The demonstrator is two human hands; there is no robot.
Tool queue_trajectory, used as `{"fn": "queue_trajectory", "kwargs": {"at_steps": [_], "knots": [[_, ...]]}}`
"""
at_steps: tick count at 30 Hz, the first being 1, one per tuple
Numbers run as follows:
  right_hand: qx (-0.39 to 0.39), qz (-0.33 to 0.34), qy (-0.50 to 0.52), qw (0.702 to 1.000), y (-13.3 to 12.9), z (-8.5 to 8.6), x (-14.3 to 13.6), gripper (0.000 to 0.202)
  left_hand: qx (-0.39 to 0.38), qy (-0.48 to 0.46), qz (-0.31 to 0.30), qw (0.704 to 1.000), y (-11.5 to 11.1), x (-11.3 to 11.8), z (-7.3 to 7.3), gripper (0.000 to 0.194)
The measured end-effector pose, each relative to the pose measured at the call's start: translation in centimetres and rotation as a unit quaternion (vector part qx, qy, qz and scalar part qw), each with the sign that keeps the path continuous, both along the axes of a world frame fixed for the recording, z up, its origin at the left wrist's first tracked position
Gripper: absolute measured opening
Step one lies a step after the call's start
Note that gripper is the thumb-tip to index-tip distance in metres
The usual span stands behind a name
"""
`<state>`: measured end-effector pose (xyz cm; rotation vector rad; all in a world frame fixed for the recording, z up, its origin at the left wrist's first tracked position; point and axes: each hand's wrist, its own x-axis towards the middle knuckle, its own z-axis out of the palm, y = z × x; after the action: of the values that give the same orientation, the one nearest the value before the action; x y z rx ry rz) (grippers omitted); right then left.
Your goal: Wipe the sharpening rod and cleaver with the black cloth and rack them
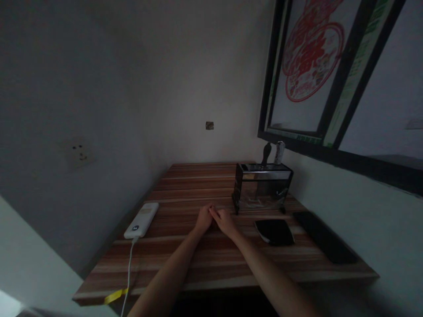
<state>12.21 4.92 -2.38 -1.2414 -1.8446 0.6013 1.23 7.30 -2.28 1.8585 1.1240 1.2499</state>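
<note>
My left hand [204,217] and my right hand [224,219] rest together on the wooden table [198,259], touching at the fingertips. The fingers of both look closed, and whether anything small is between them cannot be made out. To the right of my right hand lies a flat black pad [275,232]. Behind that pad stands a black-framed knife rack [264,175] with a dark handle [266,154] and a wrapped, light handle [279,152] sticking up from it.
At the left, a white power strip [142,220] lies with its cable [129,273] running over the front edge past yellow tape [115,296]. A long black slab [324,237] lies at the right by the wall. A dark-framed window [313,139] is above.
</note>
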Motion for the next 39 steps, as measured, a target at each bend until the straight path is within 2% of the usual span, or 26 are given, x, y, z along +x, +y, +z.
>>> {"fn": "queue_trajectory", "kwargs": {"at_steps": [19,39], "knots": [[0.004,0.006,-0.004,1.000,-0.29,0.46,-0.02,0.064,-0.006,-0.012,-0.002,1.000,0.02,0.00,-0.08,0.027],[0.001,0.003,-0.005,1.000,-0.11,0.19,0.03,0.065,-0.020,-0.025,-0.002,0.999,-0.14,0.16,-0.05,0.027]]}}
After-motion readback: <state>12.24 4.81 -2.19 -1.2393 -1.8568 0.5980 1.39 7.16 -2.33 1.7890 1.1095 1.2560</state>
